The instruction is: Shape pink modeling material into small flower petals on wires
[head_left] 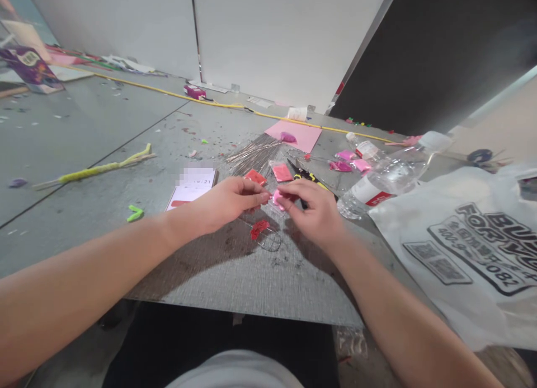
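Observation:
Over the grey table, my right hand [312, 209] pinches a lump of pink modelling clay [277, 199], which seems to lie in clear plastic wrap. Close beside it on the left, my left hand [235, 202] has thumb and forefinger pressed together. What those fingertips hold, if anything, is too small to make out. Below both hands lies a bent wire frame [271, 241] with red clay [259, 229] on its left part. Just beyond the fingers are a red-orange clay packet [282, 172] and another red packet [255, 177], the latter partly behind my left hand.
Black-and-yellow pliers [308, 175] lie behind my right hand, near a bundle of thin wires [254, 153]. A phone [193, 187] is left of my hands. Rightward stand a plastic bottle [386, 178] and a white bag [470, 253]. Pink paper [296, 131] lies farther back.

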Demonstrator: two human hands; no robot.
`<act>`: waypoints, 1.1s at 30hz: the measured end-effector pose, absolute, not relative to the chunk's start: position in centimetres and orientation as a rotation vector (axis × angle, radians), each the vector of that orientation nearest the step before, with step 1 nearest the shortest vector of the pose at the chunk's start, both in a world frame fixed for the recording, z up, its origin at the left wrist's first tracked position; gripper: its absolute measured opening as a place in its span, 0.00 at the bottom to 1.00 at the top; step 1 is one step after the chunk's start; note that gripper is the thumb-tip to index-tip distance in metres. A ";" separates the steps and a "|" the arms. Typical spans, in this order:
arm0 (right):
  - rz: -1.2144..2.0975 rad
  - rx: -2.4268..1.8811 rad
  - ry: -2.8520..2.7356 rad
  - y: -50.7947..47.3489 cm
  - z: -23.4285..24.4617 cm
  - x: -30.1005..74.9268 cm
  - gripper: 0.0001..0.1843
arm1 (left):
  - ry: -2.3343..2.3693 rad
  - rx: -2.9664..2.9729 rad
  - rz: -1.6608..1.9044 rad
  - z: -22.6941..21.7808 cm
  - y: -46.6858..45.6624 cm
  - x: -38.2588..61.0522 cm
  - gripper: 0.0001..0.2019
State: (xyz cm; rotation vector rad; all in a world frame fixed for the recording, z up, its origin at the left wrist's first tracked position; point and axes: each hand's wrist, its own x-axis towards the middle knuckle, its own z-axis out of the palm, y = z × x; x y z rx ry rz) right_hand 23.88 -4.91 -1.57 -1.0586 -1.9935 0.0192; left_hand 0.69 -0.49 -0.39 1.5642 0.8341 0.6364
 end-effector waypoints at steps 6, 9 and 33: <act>0.040 -0.947 -2.045 -5.7 -1.3 22.1 0.04 | 0.790 1.541 0.563 -0.6 -0.5 0.8 0.17; 0.135 -0.966 -2.104 -5.8 -1.1 22.4 0.07 | 0.729 1.495 0.530 -0.3 -0.6 0.9 0.16; 0.092 -1.363 -2.081 -2.3 -3.7 25.9 0.12 | 0.842 1.490 0.578 -0.6 0.1 0.4 0.14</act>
